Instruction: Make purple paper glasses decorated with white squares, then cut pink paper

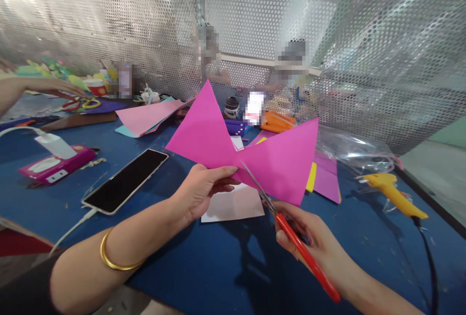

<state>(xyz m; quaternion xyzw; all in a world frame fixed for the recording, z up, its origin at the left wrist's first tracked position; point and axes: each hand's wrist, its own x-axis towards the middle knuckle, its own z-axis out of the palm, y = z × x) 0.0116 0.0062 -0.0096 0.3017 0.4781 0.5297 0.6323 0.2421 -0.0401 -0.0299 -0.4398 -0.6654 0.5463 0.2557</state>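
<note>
A bright pink sheet of paper [282,159] hangs above the table, parted into two pointed wings that join at a narrow middle. My left hand [200,189] pinches its lower edge near that middle between thumb and fingers. Red-handled scissors [302,249] are gripped in my right hand [313,237], their blades pointing up and left. The blade tips lie at the middle of the pink paper, close to my left thumb. Beneath the paper, a pale sheet [233,206] rests on the table.
The blue table [204,271] holds a phone [125,181] on a cable and a magenta power strip [58,164] at left. A yellow glue gun [395,193] lies right. Pink and blue paper [149,116] lies behind. Another person's hand [54,87] reaches in at far left.
</note>
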